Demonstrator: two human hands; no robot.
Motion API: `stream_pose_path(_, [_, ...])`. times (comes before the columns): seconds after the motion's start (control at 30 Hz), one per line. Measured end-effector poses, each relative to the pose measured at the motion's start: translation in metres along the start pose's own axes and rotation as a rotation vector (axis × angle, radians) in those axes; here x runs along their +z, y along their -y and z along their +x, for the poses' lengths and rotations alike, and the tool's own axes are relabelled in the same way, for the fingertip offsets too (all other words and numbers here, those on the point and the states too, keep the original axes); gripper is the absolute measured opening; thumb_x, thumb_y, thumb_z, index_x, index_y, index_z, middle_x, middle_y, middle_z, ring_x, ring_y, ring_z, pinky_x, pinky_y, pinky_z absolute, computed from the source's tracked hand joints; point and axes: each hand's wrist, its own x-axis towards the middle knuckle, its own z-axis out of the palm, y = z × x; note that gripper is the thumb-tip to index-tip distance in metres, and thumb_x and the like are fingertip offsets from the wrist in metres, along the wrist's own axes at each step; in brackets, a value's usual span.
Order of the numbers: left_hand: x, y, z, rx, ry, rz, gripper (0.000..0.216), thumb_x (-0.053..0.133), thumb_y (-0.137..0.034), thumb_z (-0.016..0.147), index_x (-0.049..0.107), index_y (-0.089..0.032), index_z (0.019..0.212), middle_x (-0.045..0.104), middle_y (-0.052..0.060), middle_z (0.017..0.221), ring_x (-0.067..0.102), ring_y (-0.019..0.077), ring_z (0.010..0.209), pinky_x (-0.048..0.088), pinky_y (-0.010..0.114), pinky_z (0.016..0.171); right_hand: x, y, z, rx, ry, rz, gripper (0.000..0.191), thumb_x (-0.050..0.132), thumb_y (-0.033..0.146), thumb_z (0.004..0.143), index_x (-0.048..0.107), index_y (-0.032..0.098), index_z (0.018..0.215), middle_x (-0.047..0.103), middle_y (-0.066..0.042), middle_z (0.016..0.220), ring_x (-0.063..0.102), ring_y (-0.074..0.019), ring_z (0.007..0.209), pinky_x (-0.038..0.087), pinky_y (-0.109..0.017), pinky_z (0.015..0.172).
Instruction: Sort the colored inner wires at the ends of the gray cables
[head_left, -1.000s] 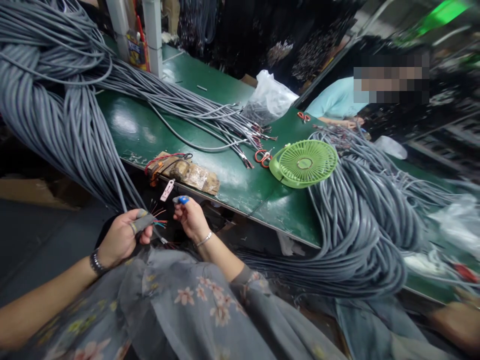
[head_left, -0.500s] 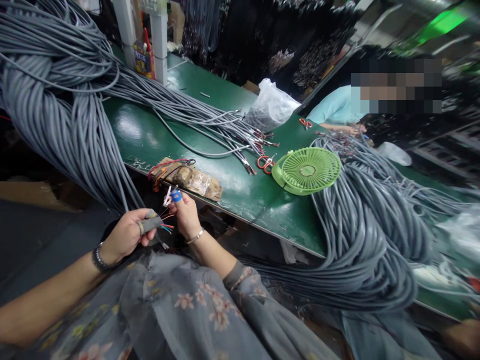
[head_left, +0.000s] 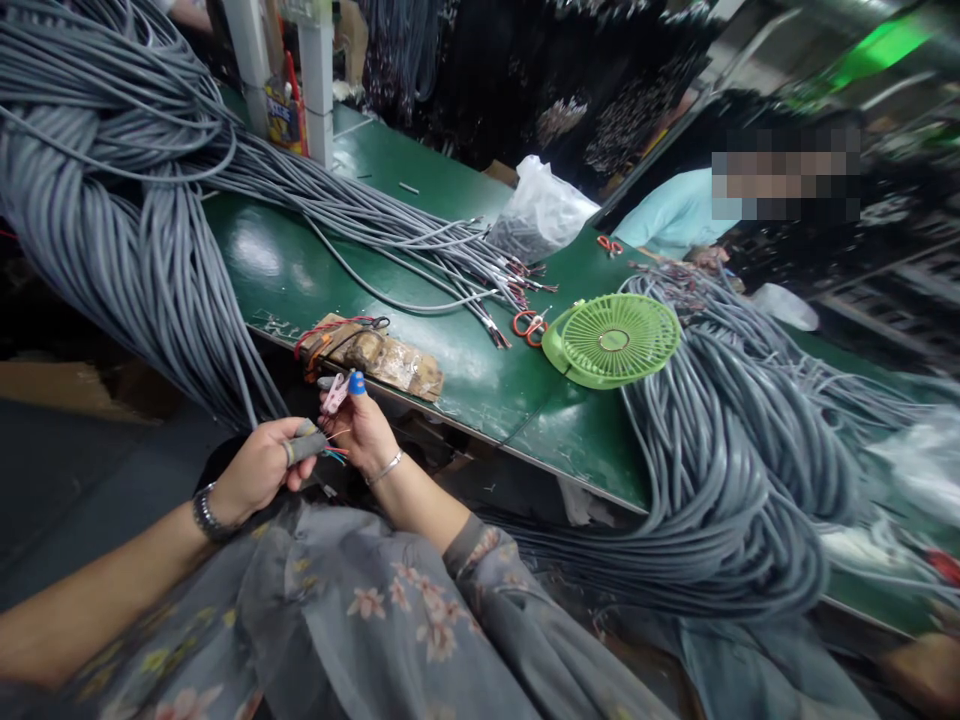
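My left hand [head_left: 259, 465] is closed on the end of a grey cable, with a grey covering around its thumb. Thin coloured wires [head_left: 335, 454], red and blue among them, fan out from that grip toward my other hand. My right hand [head_left: 365, 432] wears a blue cover on its thumb. Its fingers are closed around a small pale pink clip-like tool [head_left: 335, 394], just above the wires. How the fingertips meet the wires is too small to tell. Just beyond both hands, a taped wooden block [head_left: 397, 366] with red and black leads lies at the table edge.
Thick bundles of grey cable hang over the green table [head_left: 465, 400] at left [head_left: 172, 270] and right [head_left: 735, 450]. A green fan [head_left: 615, 340], orange-handled scissors [head_left: 529, 327] and a plastic bag [head_left: 536, 210] are on it. A person in light blue [head_left: 667, 213] works across the table.
My right hand has turned slightly, and more of its palm shows. The pink tool has tilted and moved a little left. My left hand has shifted slightly right, still gripping the cable.
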Motion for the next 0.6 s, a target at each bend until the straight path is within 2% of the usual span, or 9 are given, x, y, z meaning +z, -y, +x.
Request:
stream_pose_path(0.2, [0.0, -0.003, -0.002, -0.005, 0.0, -0.002, 0.027, 0.073, -0.04, 0.056, 0.057, -0.021, 0.044, 0.053, -0.002, 0.041, 0.04, 0.008, 0.033, 0.026, 0.02, 0.036, -0.001, 0.001, -0.001, 0.043, 0.01, 0.022, 0.047, 0.067, 0.065, 0.088, 0.068, 0.018, 0.084, 0.064, 0.0, 0.07, 0.055, -0.0119, 0.059, 0.05, -0.023, 0.057])
stream_pose_path(0.4, [0.0, -0.002, -0.007, -0.001, 0.001, -0.007, 0.03, 0.074, -0.041, 0.057, 0.057, -0.021, 0.043, 0.054, -0.001, 0.04, 0.04, 0.0079, 0.033, 0.026, 0.02, 0.035, -0.003, 0.01, -0.008, 0.111, 0.051, 0.029, 0.058, 0.045, 0.072, 0.096, 0.065, 0.019, 0.082, 0.064, -0.001, 0.07, 0.056, -0.0128, 0.059, 0.049, -0.024, 0.056])
stream_pose_path(0.47, [-0.002, 0.0, -0.011, -0.008, -0.001, -0.018, 0.031, 0.075, -0.042, 0.057, 0.058, -0.021, 0.044, 0.054, -0.001, 0.041, 0.04, 0.0081, 0.033, 0.027, 0.02, 0.035, -0.004, 0.012, -0.009, 0.119, 0.075, 0.016, 0.054, 0.048, 0.069, 0.096, 0.066, 0.019, 0.083, 0.066, -0.002, 0.072, 0.057, -0.013, 0.06, 0.05, -0.023, 0.057])
stream_pose_path(0.6, [-0.005, 0.005, -0.015, -0.027, -0.05, -0.067, 0.03, 0.079, -0.044, 0.057, 0.061, -0.021, 0.051, 0.056, -0.002, 0.042, 0.04, 0.0082, 0.033, 0.026, 0.021, 0.035, -0.003, 0.012, -0.01, 0.058, 0.081, -0.034, 0.033, 0.069, 0.052, 0.091, 0.068, 0.02, 0.085, 0.066, 0.0, 0.073, 0.055, -0.0116, 0.06, 0.05, -0.022, 0.058])
